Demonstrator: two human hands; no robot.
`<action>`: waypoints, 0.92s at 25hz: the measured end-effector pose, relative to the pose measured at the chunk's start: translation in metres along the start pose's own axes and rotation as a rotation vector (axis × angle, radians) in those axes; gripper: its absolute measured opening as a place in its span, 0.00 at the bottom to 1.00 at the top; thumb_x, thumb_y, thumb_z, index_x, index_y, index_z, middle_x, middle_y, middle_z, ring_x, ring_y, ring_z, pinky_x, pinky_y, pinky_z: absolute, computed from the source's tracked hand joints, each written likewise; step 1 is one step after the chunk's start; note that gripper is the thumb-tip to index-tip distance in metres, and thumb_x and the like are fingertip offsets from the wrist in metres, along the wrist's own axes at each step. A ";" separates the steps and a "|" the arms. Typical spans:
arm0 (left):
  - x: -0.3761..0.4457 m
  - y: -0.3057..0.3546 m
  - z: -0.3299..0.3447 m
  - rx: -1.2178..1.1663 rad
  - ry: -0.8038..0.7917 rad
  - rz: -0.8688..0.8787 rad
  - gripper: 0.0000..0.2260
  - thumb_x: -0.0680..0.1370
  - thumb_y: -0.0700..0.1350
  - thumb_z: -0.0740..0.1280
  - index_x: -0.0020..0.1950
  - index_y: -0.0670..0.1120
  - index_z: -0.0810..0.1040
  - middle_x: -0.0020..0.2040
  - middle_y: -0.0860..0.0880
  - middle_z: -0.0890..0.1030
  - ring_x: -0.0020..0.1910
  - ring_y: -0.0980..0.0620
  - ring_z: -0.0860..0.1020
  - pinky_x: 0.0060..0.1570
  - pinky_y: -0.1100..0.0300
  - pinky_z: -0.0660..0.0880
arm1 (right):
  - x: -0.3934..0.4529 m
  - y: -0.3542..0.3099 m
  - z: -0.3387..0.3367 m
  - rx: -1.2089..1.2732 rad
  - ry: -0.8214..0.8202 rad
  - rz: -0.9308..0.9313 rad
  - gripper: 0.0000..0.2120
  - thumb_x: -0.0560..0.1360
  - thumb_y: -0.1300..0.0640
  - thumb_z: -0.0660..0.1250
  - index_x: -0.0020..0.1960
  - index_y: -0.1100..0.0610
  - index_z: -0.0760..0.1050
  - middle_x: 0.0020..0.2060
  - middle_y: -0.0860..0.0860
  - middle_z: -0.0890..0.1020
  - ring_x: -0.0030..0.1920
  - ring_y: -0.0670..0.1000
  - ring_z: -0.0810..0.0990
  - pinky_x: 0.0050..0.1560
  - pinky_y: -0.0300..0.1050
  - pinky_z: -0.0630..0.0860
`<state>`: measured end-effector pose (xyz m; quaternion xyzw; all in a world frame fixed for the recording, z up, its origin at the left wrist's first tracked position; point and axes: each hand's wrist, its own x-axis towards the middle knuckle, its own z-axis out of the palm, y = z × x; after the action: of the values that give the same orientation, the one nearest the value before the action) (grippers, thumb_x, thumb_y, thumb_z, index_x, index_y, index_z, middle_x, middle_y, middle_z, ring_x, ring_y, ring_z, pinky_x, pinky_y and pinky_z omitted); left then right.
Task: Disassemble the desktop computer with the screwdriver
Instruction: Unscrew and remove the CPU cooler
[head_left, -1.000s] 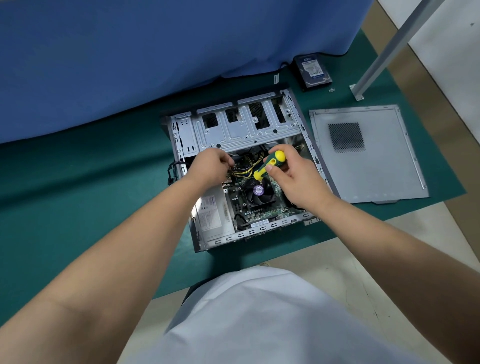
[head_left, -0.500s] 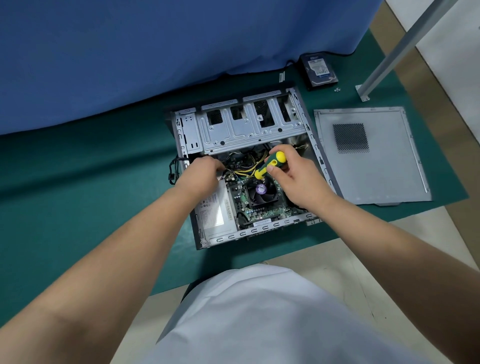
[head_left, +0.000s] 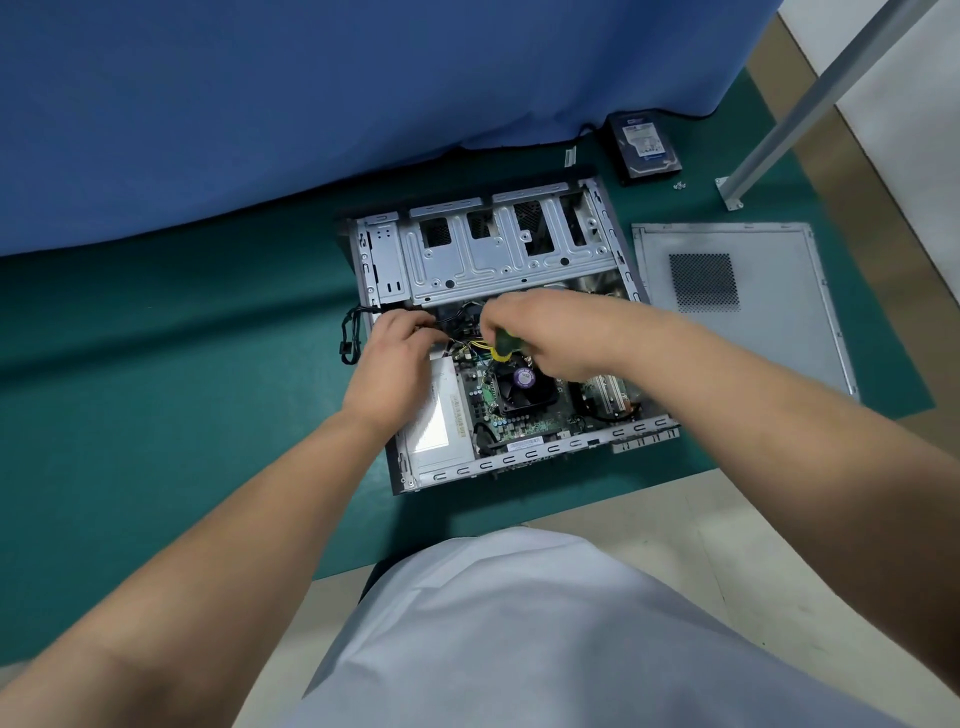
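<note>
Desktop computer laid open on its side on green mat, both hands inside it.

Screwdriver is gripped in the right hand, green-and-yellow handle mostly covered by the fist, angled down just above the black CPU fan; tip not visible. Left hand is curled at the black cables beside the yellow wires; whether anything is pinched cannot be told. Silver power supply is partly hidden under the left wrist. Drive cage sits at the far side of the case. Removed side panel lies flat just right of the case. Hard drive and small screws lie farther back, near the blue cloth and a metal leg.
</note>
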<state>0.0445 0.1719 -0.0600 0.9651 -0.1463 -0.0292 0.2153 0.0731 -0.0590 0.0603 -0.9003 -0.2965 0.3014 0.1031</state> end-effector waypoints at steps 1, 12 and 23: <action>-0.005 0.003 0.000 0.003 0.020 -0.003 0.15 0.77 0.31 0.67 0.62 0.41 0.83 0.65 0.42 0.79 0.69 0.39 0.71 0.72 0.44 0.68 | 0.002 -0.004 -0.005 -0.053 -0.054 -0.017 0.21 0.73 0.69 0.64 0.56 0.45 0.70 0.51 0.44 0.75 0.51 0.51 0.76 0.49 0.53 0.76; -0.035 0.030 0.018 0.257 0.039 -0.204 0.28 0.84 0.55 0.47 0.77 0.43 0.71 0.77 0.47 0.71 0.81 0.46 0.59 0.80 0.47 0.53 | 0.021 -0.010 0.001 -0.446 0.284 0.130 0.22 0.84 0.37 0.53 0.62 0.55 0.68 0.46 0.56 0.83 0.45 0.61 0.82 0.37 0.49 0.67; -0.033 0.033 0.018 0.292 0.032 -0.221 0.28 0.85 0.57 0.45 0.79 0.47 0.68 0.81 0.49 0.65 0.81 0.48 0.58 0.80 0.48 0.52 | 0.027 -0.008 -0.004 -0.473 0.317 0.210 0.28 0.82 0.31 0.46 0.55 0.53 0.72 0.34 0.53 0.76 0.40 0.60 0.79 0.32 0.46 0.61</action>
<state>0.0018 0.1454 -0.0626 0.9966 -0.0387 -0.0156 0.0709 0.0893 -0.0361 0.0535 -0.9608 -0.2443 0.0888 -0.0962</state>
